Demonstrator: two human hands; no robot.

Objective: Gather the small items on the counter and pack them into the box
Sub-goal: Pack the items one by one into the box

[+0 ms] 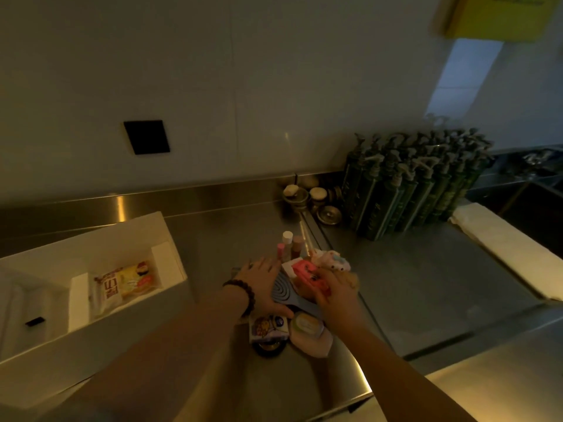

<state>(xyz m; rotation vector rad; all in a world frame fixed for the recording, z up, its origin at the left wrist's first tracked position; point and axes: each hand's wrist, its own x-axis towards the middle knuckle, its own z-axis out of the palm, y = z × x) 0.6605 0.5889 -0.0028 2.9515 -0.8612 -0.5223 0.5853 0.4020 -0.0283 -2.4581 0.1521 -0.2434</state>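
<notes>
- Nearest the camera, both forearms reach in over the steel counter toward one heap of small items.
- White box stands open at far left, well apart from the heap; a printed snack packet already lies inside, with room beside it.
- Left hand, a bead bracelet on its wrist, lies flat with fingers spread on the left edge of the heap, touching a blue-grey ridged comb-like piece; it grips nothing.
- Below it sit a cartoon-printed packet and a round pale tin.
- Small bottles stand upright just behind the heap.
- Right hand rests on the heap's right side, fingers curled over a pink-red packet; whether it truly pinches it I cannot tell.
- Dark green pump bottles and a folded white cloth stand farther right, likely not part of the job.
- To do this step well, I judge: cup both hands under the heap's edges, squeeze inward, steady the upright bottles first so none topples, then carry low to the box.
</notes>
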